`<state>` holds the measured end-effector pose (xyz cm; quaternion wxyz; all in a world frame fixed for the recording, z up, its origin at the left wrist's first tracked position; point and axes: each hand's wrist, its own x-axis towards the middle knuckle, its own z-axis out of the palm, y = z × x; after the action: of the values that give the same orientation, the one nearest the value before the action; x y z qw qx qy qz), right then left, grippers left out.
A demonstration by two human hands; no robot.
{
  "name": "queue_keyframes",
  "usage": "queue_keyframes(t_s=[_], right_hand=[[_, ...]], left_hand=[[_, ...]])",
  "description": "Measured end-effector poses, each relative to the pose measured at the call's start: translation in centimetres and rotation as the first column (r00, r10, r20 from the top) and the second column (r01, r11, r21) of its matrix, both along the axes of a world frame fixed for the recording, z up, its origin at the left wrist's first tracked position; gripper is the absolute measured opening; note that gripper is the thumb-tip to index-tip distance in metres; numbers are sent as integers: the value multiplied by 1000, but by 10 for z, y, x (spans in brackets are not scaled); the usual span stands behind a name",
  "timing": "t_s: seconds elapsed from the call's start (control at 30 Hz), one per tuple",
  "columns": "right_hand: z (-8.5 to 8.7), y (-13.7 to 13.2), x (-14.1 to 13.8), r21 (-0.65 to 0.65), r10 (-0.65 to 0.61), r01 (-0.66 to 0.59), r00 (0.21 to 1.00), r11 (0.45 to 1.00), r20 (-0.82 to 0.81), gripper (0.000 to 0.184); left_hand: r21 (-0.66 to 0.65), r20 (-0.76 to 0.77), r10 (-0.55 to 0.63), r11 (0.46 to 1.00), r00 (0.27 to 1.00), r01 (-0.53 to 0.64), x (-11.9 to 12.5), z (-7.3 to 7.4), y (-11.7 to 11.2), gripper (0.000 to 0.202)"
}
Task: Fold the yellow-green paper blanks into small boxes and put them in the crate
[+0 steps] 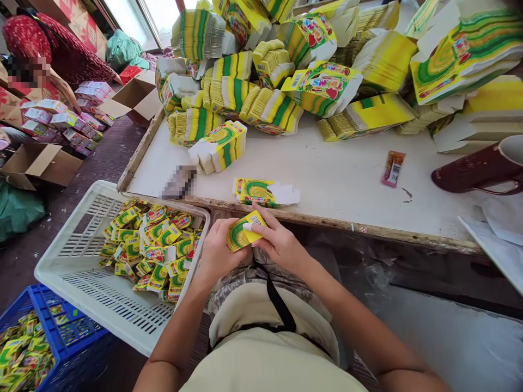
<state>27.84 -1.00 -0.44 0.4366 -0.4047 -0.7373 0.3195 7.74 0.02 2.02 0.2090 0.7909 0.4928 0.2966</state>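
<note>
Between both hands, above my lap, is a small yellow and green printed carton [237, 234]. My left hand [220, 247] wraps round its left side. With thumb and fingers, my right hand [278, 239] pinches the carton's right end, where a yellow flap with a barcode shows. Just beyond the hands, at the table's front edge, lies a short stack of flat cartons [257, 191] with white flaps pointing right. To the left of my left hand stands a white plastic crate [81, 228] holding many small folded yellow cartons [157, 253].
Bundles of flat cartons [232, 92] are heaped along the back of the table [327, 179]. A dark red mug [474, 169] and a small wrapped packet [393, 169] sit at right. A blue crate [44, 326] stands on the floor; another person [53, 49] works beside open cardboard boxes [137, 98].
</note>
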Motion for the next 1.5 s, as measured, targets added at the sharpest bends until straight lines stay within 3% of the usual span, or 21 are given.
queue_keyframes(t_s=[0.2, 0.4, 0.53, 0.63, 0.73, 0.8, 0.87, 0.97, 1.03, 1.1, 1.13, 1.2, 1.3, 1.33, 1.4, 1.47, 1.5], right_hand=[[13, 10, 15, 11, 104, -104, 994, 994, 41, 23], [5, 9, 3, 9, -13, 14, 997, 1000, -72, 13], [-2, 4, -14, -80, -165, 156, 980, 984, -113, 51], [-1, 12, -16, -78, -148, 143, 987, 987, -58, 79], [-1, 32, -4, -13, -227, 229, 971, 973, 68, 75], [-6, 48, 6, 23, -399, 406, 886, 914, 235, 53], [-13, 62, 13, 58, -468, 491, 780, 869, 415, 38], [-21, 73, 13, 79, -450, 486, 719, 871, 530, 31], [-20, 74, 10, 96, -476, 500, 726, 861, 497, 32], [-14, 69, 8, 76, -506, 523, 762, 849, 404, 34], [-10, 64, 6, 43, -505, 523, 796, 851, 334, 34], [0, 51, 2, -81, -436, 451, 887, 889, 150, 35], [9, 25, -9, -296, -168, 106, 967, 949, -193, 37], [11, 17, -15, -329, -100, -1, 952, 944, -289, 37], [12, 2, -26, -344, -54, -89, 922, 935, -384, 40], [10, -7, -36, -343, -77, -62, 923, 937, -376, 44], [9, -10, -40, -348, -93, -40, 929, 937, -359, 46]], left_hand=[[-17, 4, -63, 998, 998, 63, -5, 12, 8, 53], [89, -46, 7, 996, 999, -3, 3, 14, 9, 48], [83, -64, -2, 997, 998, 7, 3, 9, 8, 51], [54, -66, 14, 998, 998, -10, -9, 5, 9, 52], [106, -173, 236, 970, 956, -220, -43, 3, 12, 54], [207, -262, 476, 877, 840, -433, -71, 2, 14, 67], [226, -269, 575, 818, 773, -530, -91, 1, 13, 80], [92, -148, 474, 881, 868, -465, -89, -6, 8, 66], [-84, 25, 353, 933, 935, -350, -68, -15, 4, 52], [-302, 265, 280, 933, 923, -197, -38, -25, 1, 52], [-394, 397, 272, 913, 877, -105, -23, -29, 2, 56], [-481, 637, 298, 874, 711, 65, 6, -33, 4, 64], [-459, 850, 370, 870, 375, 183, 38, -25, 12, 53], [-440, 884, 384, 876, 268, 195, 46, -20, 15, 48], [-403, 915, 394, 897, 81, 183, 55, -9, 21, 43], [-371, 926, 377, 922, -34, 106, 59, -2, 25, 45], [-369, 927, 372, 928, -47, 55, 60, -1, 25, 48]])
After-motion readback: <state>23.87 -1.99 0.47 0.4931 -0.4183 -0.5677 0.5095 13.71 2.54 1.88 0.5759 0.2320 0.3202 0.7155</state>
